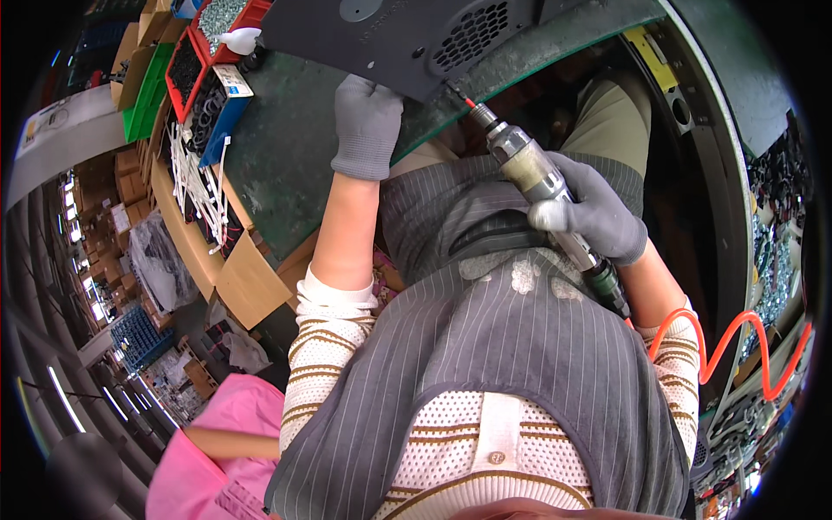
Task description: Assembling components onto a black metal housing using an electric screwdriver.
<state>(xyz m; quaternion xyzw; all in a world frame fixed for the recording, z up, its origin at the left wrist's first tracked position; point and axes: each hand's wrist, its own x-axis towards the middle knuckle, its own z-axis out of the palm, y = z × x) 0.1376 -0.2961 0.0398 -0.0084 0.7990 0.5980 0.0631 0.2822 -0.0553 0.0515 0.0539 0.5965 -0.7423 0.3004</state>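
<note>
Workbench: a dark green, worn flat top [286,147] spans the upper middle of the frame.

Panel: the broad black flat panel with a honeycomb grille [394,43] lies over the bench at the top centre, one corner pointing down the frame.

Cardboard box: a brown open-flapped carton [251,282], left of centre, with slim white plastic ties [198,186] above it.

Driver: a long silver-and-tan cylindrical power driver [533,169] slants from the panel's corner toward the lower right, near a coiled orange hose [737,321].

Right hand: the grey-gloved hand [598,212], right of centre, is wrapped round the driver's body.

Left hand: the grey-gloved hand [368,126], upper centre, has its fingers bent at the panel's lower edge; whether they pinch it, I cannot tell.

Screw bins: red plastic trays [251,16], upper left, holding many silver screws [221,22] and dark screws [184,74].

Driver bit: a thin shaft with a red collar [470,102], its tip right by the panel's corner; contact is unclear.

Progress at the corner: seemingly mid-job, the tool brought up to the panel; no finished fastening can be made out, so the driving there appears left to do.
</note>
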